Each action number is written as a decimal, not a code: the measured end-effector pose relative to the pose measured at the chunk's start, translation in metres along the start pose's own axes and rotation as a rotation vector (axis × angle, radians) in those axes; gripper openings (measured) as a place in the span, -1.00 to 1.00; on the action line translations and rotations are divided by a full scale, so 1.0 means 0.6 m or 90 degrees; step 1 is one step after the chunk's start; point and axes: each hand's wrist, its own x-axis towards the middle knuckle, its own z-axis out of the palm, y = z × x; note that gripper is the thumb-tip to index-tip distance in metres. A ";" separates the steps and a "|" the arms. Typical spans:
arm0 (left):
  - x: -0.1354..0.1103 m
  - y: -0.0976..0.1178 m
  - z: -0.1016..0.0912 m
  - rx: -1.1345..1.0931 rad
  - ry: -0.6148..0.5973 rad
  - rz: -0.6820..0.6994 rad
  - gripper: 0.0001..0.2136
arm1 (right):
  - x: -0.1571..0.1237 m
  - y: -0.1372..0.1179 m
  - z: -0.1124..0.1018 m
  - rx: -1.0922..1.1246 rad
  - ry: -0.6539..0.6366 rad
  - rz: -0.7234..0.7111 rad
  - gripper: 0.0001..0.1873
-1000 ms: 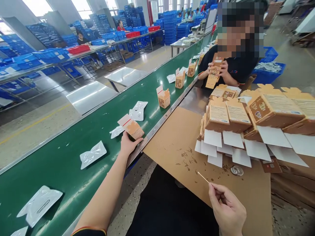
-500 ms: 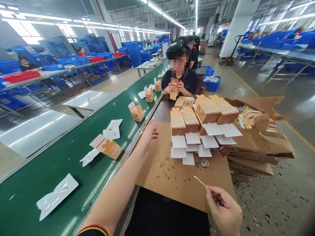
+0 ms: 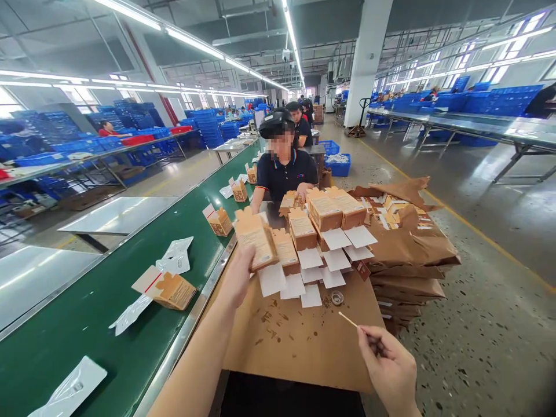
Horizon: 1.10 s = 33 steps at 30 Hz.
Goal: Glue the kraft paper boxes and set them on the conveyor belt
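Observation:
Reaching forward, my left hand (image 3: pixel 240 277) is against the left side of a small brown carton (image 3: pixel 257 240) with a white flap; its fingers curl at the carton's edge and are partly hidden. The co-worker's arm extends just behind this carton. My right hand (image 3: pixel 386 362) pinches a thin cotton swab (image 3: pixel 348 319) between thumb and fingertips, its tip pointing up and left. Just beyond the tip, a small clear round dish (image 3: pixel 337 297) sits on the cardboard sheet (image 3: pixel 313 353). More cartons (image 3: pixel 325 211) are stacked with their white flaps (image 3: pixel 334 260) toward me.
A green conveyor belt (image 3: pixel 130 255) runs along the left, carrying silver pouches (image 3: pixel 73 388) and open cartons (image 3: pixel 167 288). A co-worker (image 3: pixel 286 174) sits across from me. Brown paper bundles (image 3: pixel 403 255) are piled at the right. Dark spots mark the cardboard.
The co-worker's carton has come down from their hands to the left end of the stack, where my left hand now touches it. My view has tilted up and turned right. The swab stays pinched.

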 end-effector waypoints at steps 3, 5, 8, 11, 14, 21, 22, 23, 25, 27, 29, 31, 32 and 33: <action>-0.111 -0.019 -0.070 -0.084 0.032 -0.132 -0.31 | 0.035 0.015 0.004 -0.052 -0.021 0.000 -0.48; -0.172 -0.048 -0.115 -0.073 0.049 -0.213 -0.25 | 0.055 0.026 0.010 -0.073 -0.040 0.011 -0.49; -0.225 -0.096 -0.158 -0.037 0.093 -0.284 -0.18 | 0.071 0.043 0.021 -0.095 -0.064 0.013 -0.52; -0.242 -0.120 -0.158 -0.015 0.136 -0.278 -0.15 | 0.074 0.054 0.036 -0.112 -0.094 0.012 -0.54; -0.240 -0.119 -0.137 0.013 0.129 -0.234 -0.15 | 0.076 0.061 0.053 -0.123 -0.124 0.006 -0.51; -0.223 -0.125 -0.130 0.025 0.080 -0.227 -0.15 | 0.075 0.066 0.061 -0.137 -0.139 -0.012 -0.50; -0.220 -0.129 -0.135 0.020 0.078 -0.230 -0.14 | 0.067 0.061 0.060 -0.134 -0.113 -0.007 -0.52; -0.217 -0.132 -0.140 0.017 0.070 -0.236 -0.13 | 0.055 0.053 0.062 -0.124 -0.089 -0.001 -0.55; -0.211 -0.136 -0.150 0.012 0.042 -0.254 -0.13 | 0.021 0.027 0.074 -0.071 -0.080 0.004 -0.65; -0.205 -0.138 -0.157 0.006 0.009 -0.270 -0.12 | -0.021 -0.009 0.098 0.013 -0.145 -0.002 -0.74; -0.202 -0.139 -0.161 0.003 -0.011 -0.278 -0.12 | -0.064 -0.046 0.133 0.082 -0.246 -0.014 -0.73; -0.201 -0.140 -0.162 0.005 -0.020 -0.275 -0.12 | -0.097 -0.074 0.171 0.120 -0.318 -0.040 -0.71; -0.202 -0.140 -0.162 0.007 -0.024 -0.272 -0.13 | -0.110 -0.083 0.188 0.130 -0.344 -0.055 -0.70; -0.203 -0.140 -0.162 0.009 -0.028 -0.270 -0.15 | -0.118 -0.088 0.203 0.136 -0.364 -0.069 -0.70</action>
